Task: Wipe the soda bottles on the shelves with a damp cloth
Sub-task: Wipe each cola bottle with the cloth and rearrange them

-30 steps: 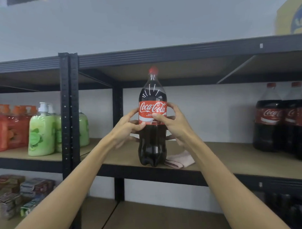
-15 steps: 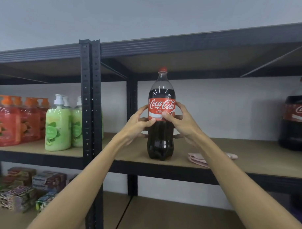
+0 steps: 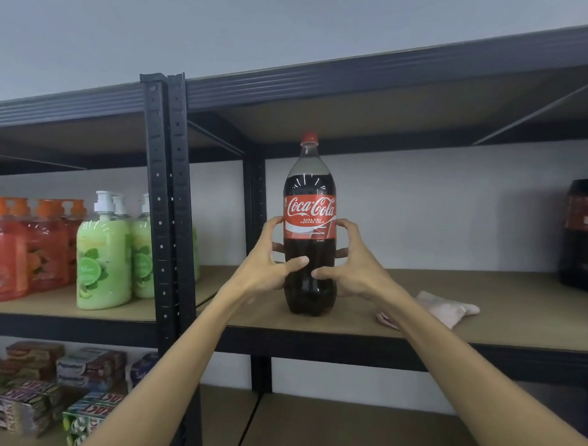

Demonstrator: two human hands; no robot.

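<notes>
Step in hand: placing or steadying, as I judge it; the large clear plastic cola bottle with a red label and red cap [image 3: 310, 242] stands upright near the front edge of the chipboard shelf board in its black steel frame [image 3: 508, 302], and no wiping is under way.
Left grip: the left hand [image 3: 270, 263] wraps the bottle's left side below the label, thumb across the front, fingers curled behind.
Right grip: the right hand [image 3: 349, 264] cups the right side, thumb tip on the dark front, fingers half spread; whether the palm presses cannot be told.
Cloth: the crumpled pale pink cloth [image 3: 445, 307] lies on the same board, just right of the bottle and partly behind the right forearm, in neither hand.
Next move: probably one hand lets go and reaches right for the cloth, or for another dark cola bottle [image 3: 583, 236] at the far right edge.
Room: a plain pale wall behind; green pump-top soap bottles [image 3: 102, 256] and orange ones [image 3: 23, 252] fill the left bay; stacked small packets [image 3: 58, 388] sit below.
</notes>
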